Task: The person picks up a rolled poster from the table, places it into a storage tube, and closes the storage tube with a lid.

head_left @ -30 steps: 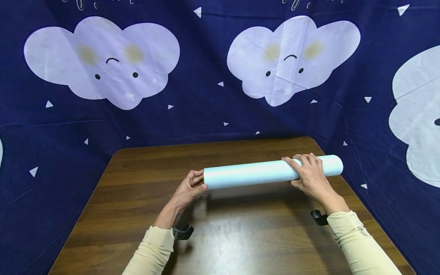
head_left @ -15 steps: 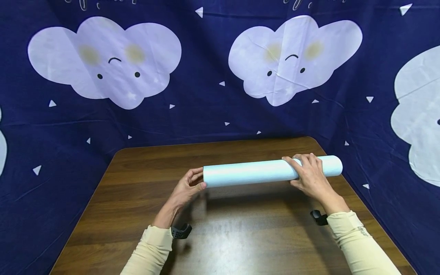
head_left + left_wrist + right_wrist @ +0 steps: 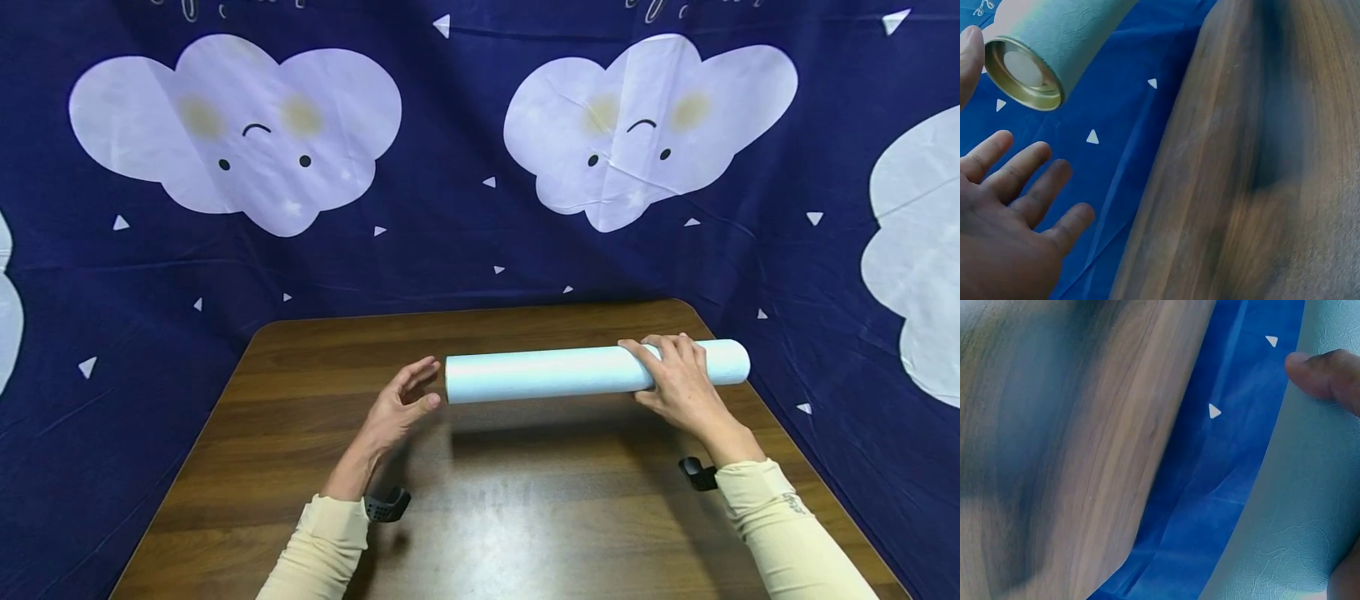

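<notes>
A long pale blue tube [image 3: 540, 375] is held sideways above the wooden table, its shadow falling below it. My right hand [image 3: 678, 383] grips it near the right end, fingers over the top and thumb on the near side. In the right wrist view, textured wrapping shows on the tube [image 3: 1285, 506] beside the thumb. Just off the tube's left end is my left hand [image 3: 401, 404], fingers spread and holding nothing. The left wrist view shows that end of the tube [image 3: 1079, 37], with a gold-coloured metal rim [image 3: 1004, 81] around a recessed end and a pale round spot inside.
The brown wooden table [image 3: 495, 517] has rounded far corners. Behind and beside it hangs a dark blue cloth [image 3: 435, 167] printed with white clouds and small triangles. Dark wrist devices [image 3: 387, 505] sit on both wrists, below light yellow sleeves.
My left hand has let go of the tube's left end and drawn slightly left, its fingers apart from it. The tube's left end has risen a little; my right hand keeps its grip.
</notes>
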Motion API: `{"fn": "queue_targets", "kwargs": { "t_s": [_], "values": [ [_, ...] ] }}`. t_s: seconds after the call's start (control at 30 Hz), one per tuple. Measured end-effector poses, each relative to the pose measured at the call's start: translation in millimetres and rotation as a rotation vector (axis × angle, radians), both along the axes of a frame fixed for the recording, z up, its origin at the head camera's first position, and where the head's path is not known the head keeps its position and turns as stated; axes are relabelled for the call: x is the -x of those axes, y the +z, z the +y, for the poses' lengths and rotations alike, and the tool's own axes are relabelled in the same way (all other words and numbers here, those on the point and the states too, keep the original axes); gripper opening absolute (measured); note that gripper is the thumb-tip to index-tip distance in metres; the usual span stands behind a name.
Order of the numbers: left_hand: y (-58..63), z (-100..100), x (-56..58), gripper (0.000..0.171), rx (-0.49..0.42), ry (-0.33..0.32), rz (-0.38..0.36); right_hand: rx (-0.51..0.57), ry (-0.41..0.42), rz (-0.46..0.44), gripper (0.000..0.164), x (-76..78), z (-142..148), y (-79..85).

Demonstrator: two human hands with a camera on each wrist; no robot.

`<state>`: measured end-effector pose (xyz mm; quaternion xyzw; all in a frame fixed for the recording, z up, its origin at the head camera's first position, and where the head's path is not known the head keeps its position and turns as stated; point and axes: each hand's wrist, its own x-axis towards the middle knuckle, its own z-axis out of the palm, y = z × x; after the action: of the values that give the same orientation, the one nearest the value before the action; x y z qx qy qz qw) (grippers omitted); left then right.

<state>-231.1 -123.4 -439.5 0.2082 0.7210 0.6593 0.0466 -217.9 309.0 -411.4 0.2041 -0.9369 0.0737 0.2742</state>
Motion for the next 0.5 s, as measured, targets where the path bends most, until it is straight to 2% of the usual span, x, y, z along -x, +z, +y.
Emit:
{"fn": "queue_targets", "kwargs": {
  "t_s": [0.4,0.5],
  "values": [
    [14.8,-8.0,-4.1,0.066,0.017,0.057,0.059,-0.006,0.004,0.001,0.087,1.8,-4.7,-1.1],
    [17.9,-6.9,-5.2,0.067,0.057,0.081,0.084,-0.009,0.000,-0.010,0.087,2.1,-7.3,-1.3]
  ]
}}
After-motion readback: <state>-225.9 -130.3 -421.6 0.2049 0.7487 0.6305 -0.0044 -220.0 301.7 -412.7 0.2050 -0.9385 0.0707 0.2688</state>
